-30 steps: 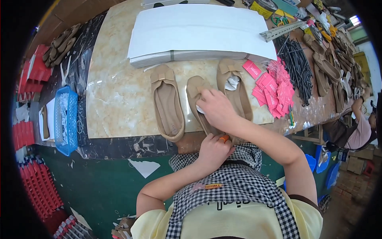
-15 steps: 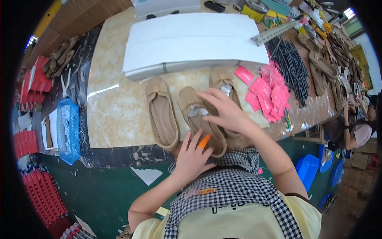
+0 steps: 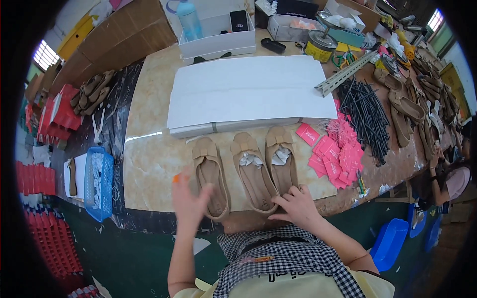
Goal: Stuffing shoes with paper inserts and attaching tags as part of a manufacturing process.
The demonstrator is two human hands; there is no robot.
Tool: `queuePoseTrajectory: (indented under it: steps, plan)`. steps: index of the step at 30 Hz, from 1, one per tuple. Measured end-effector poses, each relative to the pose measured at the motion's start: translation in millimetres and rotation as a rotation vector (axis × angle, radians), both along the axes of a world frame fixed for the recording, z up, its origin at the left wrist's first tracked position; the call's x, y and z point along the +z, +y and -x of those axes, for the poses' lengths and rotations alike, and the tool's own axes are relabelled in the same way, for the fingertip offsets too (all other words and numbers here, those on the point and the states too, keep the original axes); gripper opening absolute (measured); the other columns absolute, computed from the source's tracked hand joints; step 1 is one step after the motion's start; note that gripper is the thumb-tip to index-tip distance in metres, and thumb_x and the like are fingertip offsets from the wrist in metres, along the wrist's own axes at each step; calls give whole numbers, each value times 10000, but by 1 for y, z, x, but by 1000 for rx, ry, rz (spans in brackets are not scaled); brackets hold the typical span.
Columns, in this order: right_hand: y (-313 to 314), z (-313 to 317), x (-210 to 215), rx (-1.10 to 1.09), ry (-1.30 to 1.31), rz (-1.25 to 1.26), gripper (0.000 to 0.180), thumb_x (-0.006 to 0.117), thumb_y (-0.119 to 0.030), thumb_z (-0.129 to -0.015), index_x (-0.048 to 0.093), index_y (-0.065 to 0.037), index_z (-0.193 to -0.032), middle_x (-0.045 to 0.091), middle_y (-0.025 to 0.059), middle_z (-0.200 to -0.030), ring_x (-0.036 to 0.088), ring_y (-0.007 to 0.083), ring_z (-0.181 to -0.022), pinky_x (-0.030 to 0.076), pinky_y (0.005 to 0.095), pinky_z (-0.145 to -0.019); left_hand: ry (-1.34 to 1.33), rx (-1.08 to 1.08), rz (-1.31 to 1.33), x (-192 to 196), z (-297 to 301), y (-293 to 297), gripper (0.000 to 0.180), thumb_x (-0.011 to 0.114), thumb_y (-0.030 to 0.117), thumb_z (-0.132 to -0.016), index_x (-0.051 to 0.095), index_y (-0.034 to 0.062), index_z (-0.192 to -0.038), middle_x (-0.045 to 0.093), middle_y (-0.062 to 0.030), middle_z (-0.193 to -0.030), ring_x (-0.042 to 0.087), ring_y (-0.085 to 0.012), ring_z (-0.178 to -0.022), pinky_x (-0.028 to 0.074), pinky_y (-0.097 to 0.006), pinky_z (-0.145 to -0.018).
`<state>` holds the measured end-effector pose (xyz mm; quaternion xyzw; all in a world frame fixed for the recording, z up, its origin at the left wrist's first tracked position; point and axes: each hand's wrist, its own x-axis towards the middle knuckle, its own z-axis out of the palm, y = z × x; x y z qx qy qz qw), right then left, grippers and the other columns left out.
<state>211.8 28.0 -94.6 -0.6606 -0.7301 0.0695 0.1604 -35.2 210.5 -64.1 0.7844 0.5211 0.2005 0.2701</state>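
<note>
Two Shoes Stuffed at the Toe, One Bare Inside

Three tan, round-toed flat shoes with bow trim lie side by side at the near edge of a cream marbled board [image 3: 154,181], toes pointing away from the person. The middle shoe [image 3: 254,180] and the right-hand shoe [image 3: 285,173] each show crumpled white paper [image 3: 250,159] in the toe opening. The left-hand shoe [image 3: 211,173] shows none in its visible opening. Judged on toe paper alone, two of the three are done and one is left; nothing deeper in the toes can be verified.

The left hand [image 3: 190,199], blurred, is spread wide beside and partly over the left-hand shoe, an orange cover [image 3: 176,178] on one finger. It appears to hold nothing; contact with the shoe cannot be confirmed. The right hand [image 3: 298,207] is half open at the heels of the middle and right-hand shoes, thumb apart from the fingers. It appears to touch them; whether it grips either cannot be told.

Beyond the toes lies a thick stack of flat white paper sheets [image 3: 251,94]. To the right are a heap of small pink packets [image 3: 339,158] and a pile of thin black rods [image 3: 365,118]. A light-blue perforated plastic basket [image 3: 106,191] stands at far left, with pale pieces inside.
</note>
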Motion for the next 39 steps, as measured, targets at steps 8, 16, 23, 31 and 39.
queuePoseTrajectory:
  steps: [8, 16, 23, 31, 39]
  plan:
    - [2, -29, -4, 62, 109, -7, 402, 767, -510, -698, 631, -165, -853, 583, -27, -709, 502, 176, -795, 357, 351, -769, 143, -132, 227, -7, -19, -5, 496, 671, 411, -853, 654, 15, -1151, 631, -149, -631, 642, -267, -589, 498, -351, -585]
    - [0, -29, 27, 88, 166, 93, 556, 786, -446, -709, 645, -171, -1172, 620, 30, -967, 555, 224, -964, 399, 374, -871, 182, -378, -517, -19, -200, 171, 500, 634, 353, -908, 537, 233, -1383, 383, -225, -1478, 276, -440, -1395, 225, -609, -1123]
    - [7, -11, 31, -528, 1553, -489, 683, 770, -282, -788, 503, -74, -1382, 597, 111, -1242, 561, 296, -1165, 458, 424, -1001, -90, -561, -458, -4, -212, 75, 154, 667, 201, -805, 671, 74, -892, 597, -138, -919, 553, -325, -755, 469, -439, -675]
    - [28, 8, 13, -281, 2460, 555, 383, 519, -293, -996, 523, -86, -1319, 649, 68, -1152, 662, 180, -993, 550, 322, -865, -593, -880, -237, 32, -101, -44, 229, 711, 184, -754, 707, 146, -980, 613, -155, -1201, 561, -285, -1200, 430, -388, -1023]
    - [71, 51, 55, 266, 378, -196, 807, 724, -208, -793, 331, -24, -1474, 370, 242, -1485, 377, 391, -1379, 327, 435, -1136, -899, -2, 248, 18, -72, -39, 366, 483, 147, -954, 567, 45, -1295, 633, -134, -1224, 580, -196, -1153, 416, -296, -1010]
